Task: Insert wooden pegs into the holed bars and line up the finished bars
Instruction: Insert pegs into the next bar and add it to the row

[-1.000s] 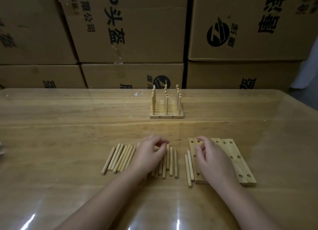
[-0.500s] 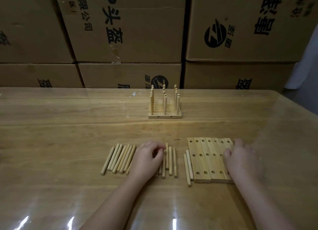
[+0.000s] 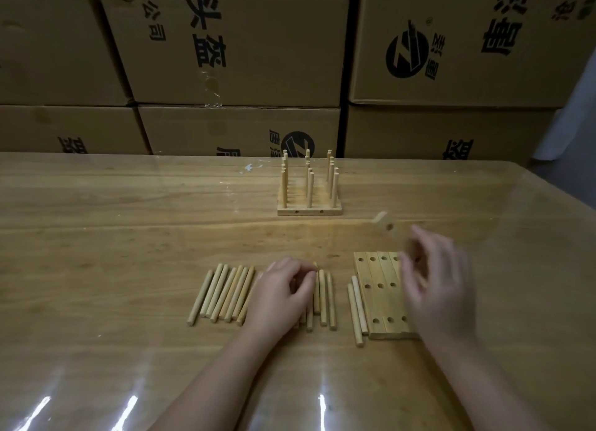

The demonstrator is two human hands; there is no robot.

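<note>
My right hand [image 3: 435,285] holds one holed wooden bar [image 3: 387,226], lifted and tilted above the flat stack of empty holed bars [image 3: 380,295]; the bar is blurred by motion. My left hand [image 3: 283,292] rests on the row of loose wooden pegs [image 3: 225,293], fingers curled over pegs near the middle; whether it pinches one is unclear. Two more pegs [image 3: 356,311] lie beside the stack's left edge. Finished bars with upright pegs [image 3: 309,192] stand lined up further back on the table.
The wooden table [image 3: 129,224] has a glossy clear cover. Stacked cardboard boxes [image 3: 245,43] form a wall right behind its far edge. The table's right edge [image 3: 561,204] runs diagonally close to my right hand.
My right hand has moved from the right side of the stack and lifted one holed bar up off it. My left hand has stayed on the pegs.
</note>
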